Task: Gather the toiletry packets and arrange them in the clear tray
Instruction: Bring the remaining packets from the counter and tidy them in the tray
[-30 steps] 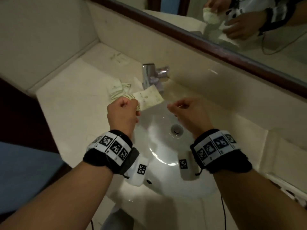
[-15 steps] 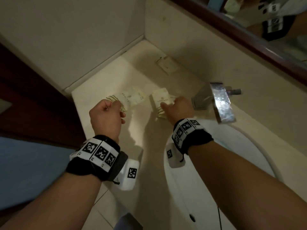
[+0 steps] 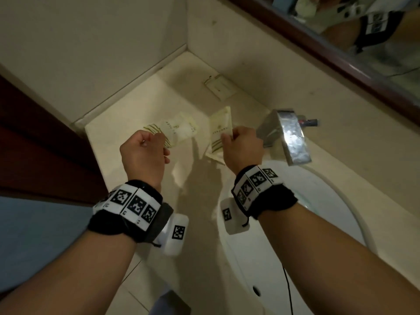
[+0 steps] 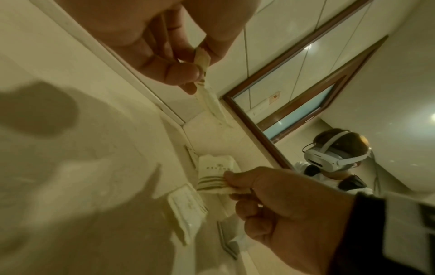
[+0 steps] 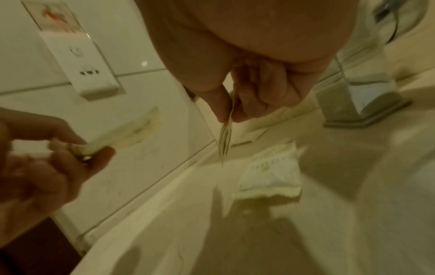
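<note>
My left hand (image 3: 163, 142) pinches a cream toiletry packet with green stripes (image 3: 179, 130) by one end above the counter; the left wrist view shows that packet (image 4: 212, 104) hanging edge-on from thumb and finger. To its right, my right hand (image 3: 227, 137) pinches a second packet (image 3: 219, 128) just left of the faucet. A third packet (image 5: 270, 174) lies flat on the counter under it. A small flat rectangle (image 3: 219, 86) that looks like the clear tray sits by the back wall, beyond both hands.
The chrome faucet (image 3: 293, 137) stands right of my right hand, with the white basin (image 3: 295, 223) below it. A mirror (image 3: 363, 30) runs along the back wall. A wall socket (image 5: 87, 61) is on the left wall. Dark wood (image 3: 34, 144) borders the counter's left edge.
My right hand has moved from over the basin to the counter left of the faucet and picked up a packet. My left hand still holds its packet. The view has swung left.
</note>
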Demonstrator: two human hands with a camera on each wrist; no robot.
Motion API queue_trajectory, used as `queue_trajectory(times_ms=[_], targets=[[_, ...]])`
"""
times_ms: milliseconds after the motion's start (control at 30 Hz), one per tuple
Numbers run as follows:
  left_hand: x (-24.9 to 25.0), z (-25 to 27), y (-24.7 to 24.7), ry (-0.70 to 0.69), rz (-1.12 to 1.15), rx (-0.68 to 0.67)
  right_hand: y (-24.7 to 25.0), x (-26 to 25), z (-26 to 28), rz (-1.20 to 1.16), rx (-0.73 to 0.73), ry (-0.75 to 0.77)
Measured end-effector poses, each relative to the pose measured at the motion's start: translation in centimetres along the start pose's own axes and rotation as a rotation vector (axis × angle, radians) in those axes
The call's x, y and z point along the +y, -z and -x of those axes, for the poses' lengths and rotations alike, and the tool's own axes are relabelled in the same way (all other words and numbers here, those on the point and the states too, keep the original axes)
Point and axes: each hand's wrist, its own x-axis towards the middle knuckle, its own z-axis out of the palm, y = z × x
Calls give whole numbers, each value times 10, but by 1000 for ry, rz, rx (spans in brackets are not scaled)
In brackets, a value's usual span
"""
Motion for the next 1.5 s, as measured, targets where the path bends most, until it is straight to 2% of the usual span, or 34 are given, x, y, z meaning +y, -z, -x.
queue_trajectory(times_ms=[200, 400, 533, 733, 833, 900, 967, 1100, 1233, 1367, 1500], targets=[[16, 53, -36, -73, 14, -139, 71, 33, 37, -148, 175, 62], [17, 140, -83, -185, 0, -320, 170, 121, 109, -303, 306, 9], [12, 213, -121, -224, 20, -476, 233, 224, 159, -322, 457, -108], [-17, 334, -178, -184, 1, -726, 304, 360, 248, -481, 688, -434], [-34, 394, -198, -146, -47, -848, 320, 417, 289, -525, 811, -578], [-48, 432, -208, -131, -89, -925, 325, 454, 316, -562, 843, -702], [-64, 463, -217, -115, -149, -1002, 327, 484, 337, -565, 858, -811], [-102, 511, -228, -103, -310, -1172, 328, 522, 363, -589, 828, -924], [-131, 544, -231, -102, -461, -1289, 316, 541, 368, -605, 830, -993], [-147, 561, -227, -107, -616, -1322, 306, 539, 374, -627, 825, -1006], [-156, 560, -225, -251, -781, -1359, 300, 534, 373, -644, 797, -943]])
